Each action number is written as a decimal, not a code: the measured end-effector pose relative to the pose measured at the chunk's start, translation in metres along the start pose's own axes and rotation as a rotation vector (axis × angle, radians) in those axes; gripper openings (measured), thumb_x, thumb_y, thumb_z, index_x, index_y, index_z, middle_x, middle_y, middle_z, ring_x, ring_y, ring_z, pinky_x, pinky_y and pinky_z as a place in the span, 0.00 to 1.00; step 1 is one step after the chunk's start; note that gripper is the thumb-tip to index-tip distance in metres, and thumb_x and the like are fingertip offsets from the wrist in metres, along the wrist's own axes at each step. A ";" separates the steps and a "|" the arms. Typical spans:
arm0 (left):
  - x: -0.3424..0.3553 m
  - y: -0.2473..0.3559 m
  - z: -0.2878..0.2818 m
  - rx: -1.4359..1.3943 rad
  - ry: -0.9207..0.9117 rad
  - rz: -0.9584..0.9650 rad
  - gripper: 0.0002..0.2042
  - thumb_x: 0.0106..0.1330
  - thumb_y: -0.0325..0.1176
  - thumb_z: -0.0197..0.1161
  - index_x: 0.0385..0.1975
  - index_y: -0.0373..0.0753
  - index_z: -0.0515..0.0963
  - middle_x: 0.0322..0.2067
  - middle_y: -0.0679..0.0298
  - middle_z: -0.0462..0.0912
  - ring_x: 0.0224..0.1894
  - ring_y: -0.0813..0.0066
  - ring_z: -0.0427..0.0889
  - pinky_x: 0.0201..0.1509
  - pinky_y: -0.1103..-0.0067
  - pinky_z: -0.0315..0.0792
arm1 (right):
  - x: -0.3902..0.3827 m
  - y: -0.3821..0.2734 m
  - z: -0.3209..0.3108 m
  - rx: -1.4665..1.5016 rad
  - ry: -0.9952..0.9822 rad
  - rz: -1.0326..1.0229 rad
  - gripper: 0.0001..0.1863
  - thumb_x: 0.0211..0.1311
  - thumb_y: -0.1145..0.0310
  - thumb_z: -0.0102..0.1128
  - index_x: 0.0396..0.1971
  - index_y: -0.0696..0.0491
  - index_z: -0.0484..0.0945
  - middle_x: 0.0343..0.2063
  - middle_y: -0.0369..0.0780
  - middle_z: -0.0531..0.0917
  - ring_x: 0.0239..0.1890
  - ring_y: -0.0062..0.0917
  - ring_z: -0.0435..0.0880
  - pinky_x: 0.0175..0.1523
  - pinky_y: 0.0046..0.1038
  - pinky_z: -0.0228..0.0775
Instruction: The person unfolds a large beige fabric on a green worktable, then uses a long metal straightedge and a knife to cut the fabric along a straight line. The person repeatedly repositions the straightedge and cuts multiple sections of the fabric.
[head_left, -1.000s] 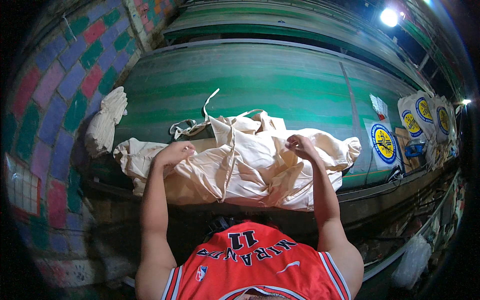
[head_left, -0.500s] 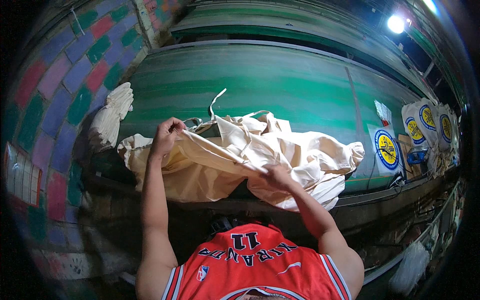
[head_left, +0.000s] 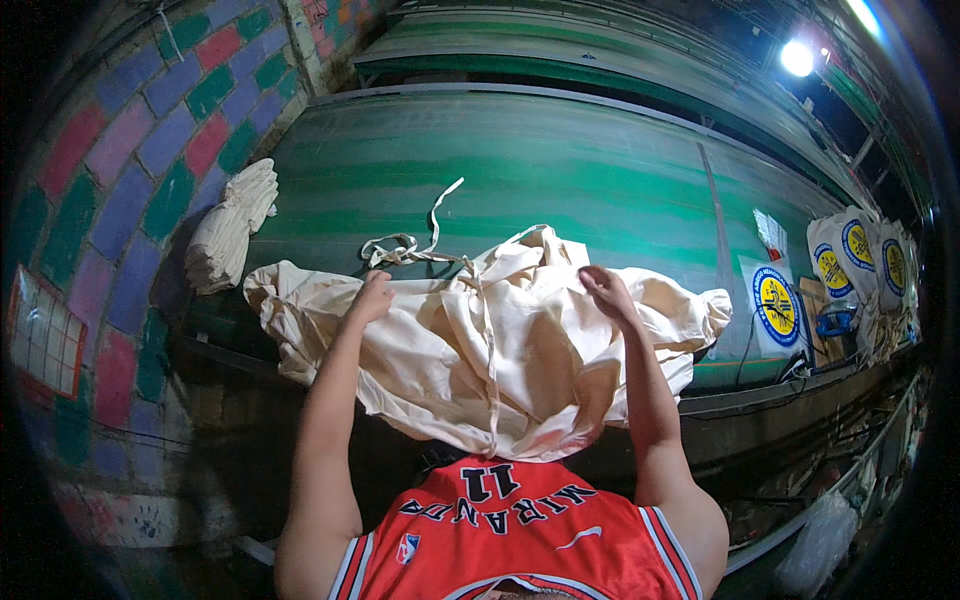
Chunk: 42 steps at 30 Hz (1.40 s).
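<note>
My left hand [head_left: 374,295] is closed on the upper edge of a crumpled cream cloth [head_left: 525,360], left of its middle. My right hand [head_left: 605,290] pinches the same cloth on the right. The cloth spreads along the front of a green table [head_left: 510,150] and hangs over its edge toward my red jersey. A strap runs down its middle, and loose cream straps [head_left: 434,235] lie curled just behind it.
A pile of folded cream fabric [head_left: 228,225] lies at the left, beside a painted block wall [head_left: 160,200]. On the right are a printed sheet [head_left: 775,305], printed cream bags [head_left: 855,245] and a blue object [head_left: 835,320]. More long green tables [head_left: 560,40] stand behind.
Since half a second ago my left hand has come down and right, my right hand up and right. The cloth's middle now hangs lower, closer to my body.
</note>
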<state>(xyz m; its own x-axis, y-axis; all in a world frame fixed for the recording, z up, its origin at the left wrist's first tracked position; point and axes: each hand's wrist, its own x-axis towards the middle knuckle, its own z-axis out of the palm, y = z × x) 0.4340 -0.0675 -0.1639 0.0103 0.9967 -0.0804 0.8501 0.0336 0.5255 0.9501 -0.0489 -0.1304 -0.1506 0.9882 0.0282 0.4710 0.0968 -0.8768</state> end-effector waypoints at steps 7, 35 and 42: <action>0.001 0.005 0.047 0.213 -0.140 -0.144 0.46 0.59 0.36 0.69 0.73 0.40 0.45 0.67 0.40 0.60 0.67 0.43 0.66 0.69 0.63 0.63 | 0.052 0.134 0.045 -0.491 0.019 -0.047 0.44 0.53 0.62 0.67 0.69 0.54 0.54 0.50 0.52 0.78 0.47 0.51 0.80 0.51 0.43 0.75; 0.079 -0.077 -0.090 0.036 0.829 0.030 0.24 0.63 0.24 0.54 0.62 0.33 0.66 0.59 0.45 0.71 0.63 0.52 0.69 0.68 0.65 0.61 | 0.022 0.097 -0.113 -0.662 0.391 0.235 0.31 0.49 0.76 0.62 0.58 0.54 0.69 0.52 0.59 0.69 0.51 0.53 0.75 0.56 0.44 0.72; 0.044 0.072 0.062 -0.269 0.147 0.379 0.10 0.58 0.27 0.63 0.40 0.34 0.79 0.37 0.50 0.80 0.42 0.51 0.81 0.47 0.63 0.75 | 0.042 0.050 -0.007 -0.586 0.444 -0.158 0.28 0.48 0.77 0.63 0.54 0.56 0.73 0.53 0.52 0.73 0.56 0.49 0.71 0.62 0.42 0.66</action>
<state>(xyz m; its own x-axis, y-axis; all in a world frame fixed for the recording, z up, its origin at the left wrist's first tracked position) 0.5285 -0.0261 -0.1818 0.2018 0.9417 0.2692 0.6347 -0.3351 0.6963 0.9736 -0.0015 -0.1698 0.0514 0.9003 0.4321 0.8773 0.1661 -0.4503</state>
